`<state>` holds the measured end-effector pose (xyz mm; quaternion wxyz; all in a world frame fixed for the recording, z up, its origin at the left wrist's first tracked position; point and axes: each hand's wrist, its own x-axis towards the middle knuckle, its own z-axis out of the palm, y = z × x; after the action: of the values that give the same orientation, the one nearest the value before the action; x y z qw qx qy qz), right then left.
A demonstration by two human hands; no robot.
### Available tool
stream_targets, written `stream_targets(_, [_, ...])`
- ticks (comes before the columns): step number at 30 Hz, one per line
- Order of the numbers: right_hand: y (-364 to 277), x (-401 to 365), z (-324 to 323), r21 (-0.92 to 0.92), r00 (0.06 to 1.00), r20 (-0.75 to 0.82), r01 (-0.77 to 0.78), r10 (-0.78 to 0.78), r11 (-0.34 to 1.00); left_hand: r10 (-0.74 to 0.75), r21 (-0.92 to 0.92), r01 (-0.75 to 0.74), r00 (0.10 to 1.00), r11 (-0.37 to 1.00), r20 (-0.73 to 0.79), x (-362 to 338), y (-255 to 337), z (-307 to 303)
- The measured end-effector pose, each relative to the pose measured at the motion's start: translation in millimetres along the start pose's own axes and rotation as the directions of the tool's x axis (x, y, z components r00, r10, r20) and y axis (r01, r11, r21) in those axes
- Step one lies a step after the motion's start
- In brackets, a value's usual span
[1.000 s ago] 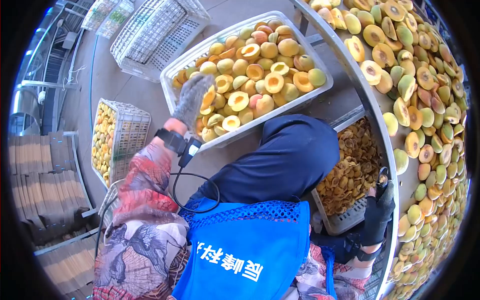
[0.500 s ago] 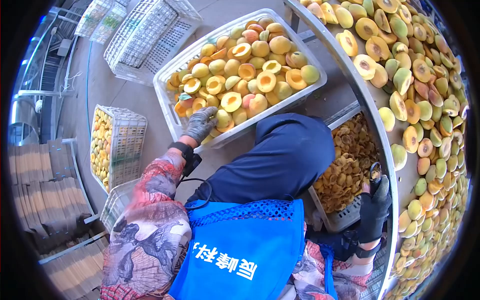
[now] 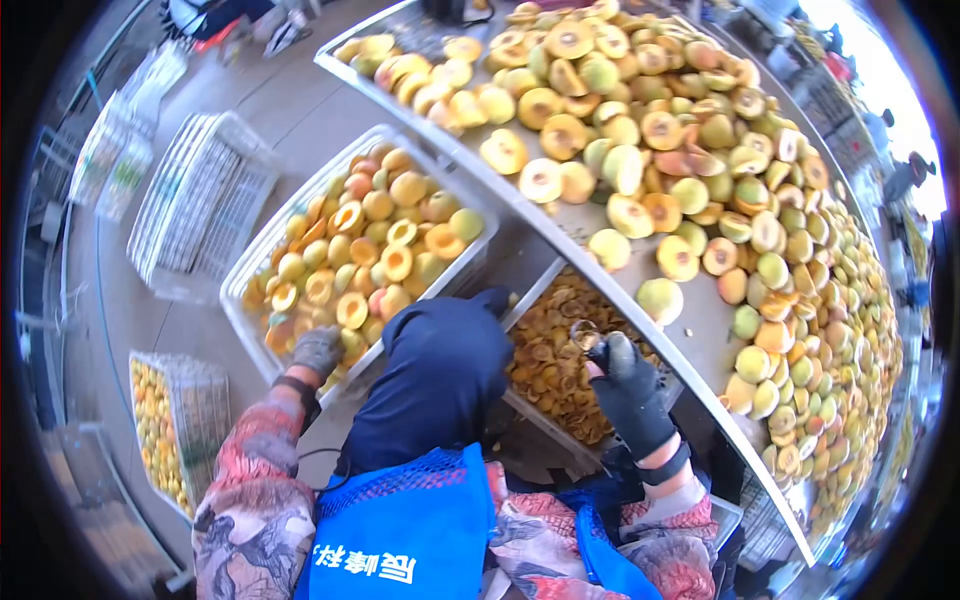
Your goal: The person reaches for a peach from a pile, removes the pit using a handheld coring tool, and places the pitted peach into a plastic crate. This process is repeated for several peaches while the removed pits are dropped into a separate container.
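My left hand (image 3: 318,352), in a grey glove, is at the near left corner of a white crate (image 3: 236,300) of halved yellow-orange fruit (image 3: 352,312). Its fingers are blurred, and whether they grip a fruit is hidden. My right hand (image 3: 632,392), in a black glove, is closed round a small tool with a metal loop (image 3: 583,335). That loop is over a lower crate of brown, shrivelled-looking fruit pieces (image 3: 560,385), beside the metal table edge (image 3: 560,240).
Halved fruit (image 3: 740,190) is heaped on the metal table at the right. Stacked empty crates (image 3: 195,200) stand at the upper left, with a full fruit crate (image 3: 200,425) below them. My knee (image 3: 440,355) is between the two fruit crates.
The view has swung to the right, showing more of the table. My right hand has risen from beside the table edge to over the lower crate. My left hand remains at the white crate's corner.
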<state>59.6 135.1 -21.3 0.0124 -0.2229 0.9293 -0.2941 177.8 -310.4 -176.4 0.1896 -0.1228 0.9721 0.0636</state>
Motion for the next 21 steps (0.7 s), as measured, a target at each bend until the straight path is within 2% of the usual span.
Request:
stream_targets(2, [0.4, -5.1, -1.4, -0.029, 0.999, -0.03, -0.031, 0.03, 0.999, -0.076, 0.197, 0.051, 0.99, 0.979, 0.122, 5.8, 19.1, -35.9])
stream_targets(4, [1.1, -8.6, -4.5, 0.028, 0.999, -0.008, -0.044, 0.044, 0.999, -0.064, 0.086, 0.08, 0.982, 0.993, -0.177, 9.4, 57.7, -85.5])
stream_targets(5, [2.5, -11.2, -5.5, 0.037, 0.998, 0.015, -0.058, 0.057, 0.998, 0.084, 0.03, -0.079, 0.937, 0.996, -0.338, 11.5, 78.2, -115.9])
stream_targets(6, [4.5, -13.9, -5.4, 0.038, 0.998, 0.006, -0.063, 0.063, 0.997, 0.207, -0.003, -0.24, 0.845, 0.971, -0.493, 16.1, 99.5, -143.9])
stream_targets(8, [8.8, -16.4, -5.0, 0.071, 0.999, -0.036, -0.019, 0.021, 0.997, 0.359, -0.056, -0.589, 0.562, 0.806, -0.745, 43.0, 146.2, -186.7])
stream_targets(10, [9.3, -16.8, -8.5, 0.096, 0.998, -0.057, -0.033, 0.039, 0.995, 0.408, -0.062, -0.661, 0.531, 0.747, -0.743, 72.8, 192.2, -219.7])
stream_targets(12, [8.3, -16.0, -13.3, 0.109, 0.997, -0.03, -0.064, 0.068, 0.992, 0.486, 0.063, -0.683, 0.448, 0.727, -0.75, 103.7, 235.8, -233.9])
stream_targets(13, [7.8, -15.7, -15.3, 0.111, 0.996, -0.041, -0.072, 0.077, 0.991, 0.498, 0.071, -0.692, 0.44, 0.719, -0.747, 120.3, 250.4, -236.4])
stream_targets(15, [8.5, -16.1, -20.1, 0.11, 0.995, -0.029, -0.091, 0.095, 0.99, 0.632, 0.194, -0.639, 0.579, 0.744, -0.516, 145.8, 273.9, -234.3])
stream_targets(16, [9.7, -16.5, -23.0, 0.112, 0.994, -0.038, -0.101, 0.106, 0.989, 0.643, 0.2, -0.648, 0.571, 0.735, -0.51, 150.4, 278.3, -231.5])
stream_targets(18, [12.5, -18.0, -27.1, 0.145, 0.997, -0.027, -0.072, 0.076, 0.987, 0.615, 0.047, -0.623, 0.752, 0.78, -0.239, 155.0, 284.5, -227.0])
stream_targets(20, [14.2, -19.7, -26.6, 0.198, 0.994, -0.041, -0.091, 0.101, 0.976, 0.618, 0.059, -0.622, 0.753, 0.781, -0.227, 152.3, 288.8, -221.9])
stream_targets(21, [14.1, -20.0, -25.6, 0.244, 0.992, -0.049, -0.097, 0.112, 0.965, 0.622, -0.052, -0.679, 0.697, 0.732, -0.357, 154.8, 287.0, -211.8])
